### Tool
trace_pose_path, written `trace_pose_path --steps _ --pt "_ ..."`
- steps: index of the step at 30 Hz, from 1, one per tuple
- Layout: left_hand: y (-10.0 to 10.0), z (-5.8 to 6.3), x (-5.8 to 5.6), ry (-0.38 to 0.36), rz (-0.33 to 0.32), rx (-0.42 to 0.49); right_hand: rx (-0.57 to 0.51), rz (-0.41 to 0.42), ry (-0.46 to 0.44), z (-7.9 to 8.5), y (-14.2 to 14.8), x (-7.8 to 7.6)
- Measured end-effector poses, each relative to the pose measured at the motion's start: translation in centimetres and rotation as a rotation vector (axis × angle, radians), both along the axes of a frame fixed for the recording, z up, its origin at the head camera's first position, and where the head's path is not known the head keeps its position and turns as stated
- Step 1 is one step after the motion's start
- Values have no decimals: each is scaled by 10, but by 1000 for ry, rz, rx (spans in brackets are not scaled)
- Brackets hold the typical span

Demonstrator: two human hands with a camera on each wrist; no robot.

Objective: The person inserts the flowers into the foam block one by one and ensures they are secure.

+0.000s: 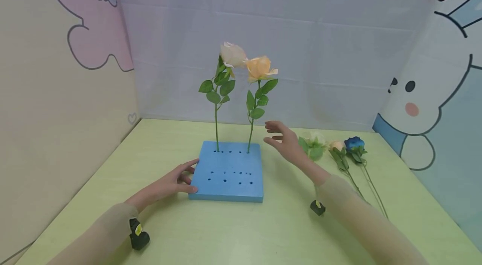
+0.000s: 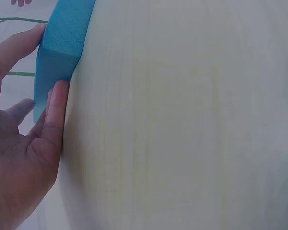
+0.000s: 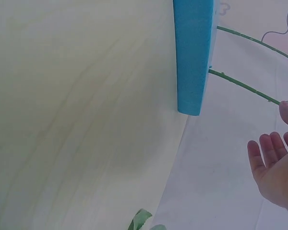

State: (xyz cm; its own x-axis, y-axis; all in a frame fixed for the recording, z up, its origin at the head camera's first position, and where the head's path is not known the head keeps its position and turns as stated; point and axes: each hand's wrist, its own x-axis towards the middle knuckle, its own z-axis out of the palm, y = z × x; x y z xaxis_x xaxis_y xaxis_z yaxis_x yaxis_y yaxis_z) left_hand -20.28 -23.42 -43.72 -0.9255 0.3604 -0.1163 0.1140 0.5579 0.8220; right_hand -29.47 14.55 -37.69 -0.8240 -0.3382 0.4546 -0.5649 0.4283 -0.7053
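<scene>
Two artificial roses stand upright in the blue foam block (image 1: 229, 189), their stems in holes along its far row. One is a pale pinkish-white rose (image 1: 232, 54) at the left; the other, a peach rose (image 1: 260, 68), is at the right. My left hand (image 1: 175, 181) rests against the block's left side, thumb by the near corner and fingers extended along the edge. To the right of the peach rose's stem (image 1: 250, 133), my right hand (image 1: 287, 144) hovers with loosely bent fingers and nothing in its grasp. Several holes dot the block's top.
On the table's right side lie a white flower (image 1: 315, 143), a pale peach rose (image 1: 337, 146) and a blue rose (image 1: 355, 144), partly behind the right forearm. A pale curtain (image 1: 320, 56) hangs at the back; printed cartoon panels flank both sides.
</scene>
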Motion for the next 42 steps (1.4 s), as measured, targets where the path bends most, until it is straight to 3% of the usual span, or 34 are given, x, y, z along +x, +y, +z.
trace_pose_path --steps 25,42 --pt "0 3 1 -11 -17 -4 -42 -36 25 1 55 30" --pt "0 3 3 16 -24 -8 111 -167 65 -8 100 54"
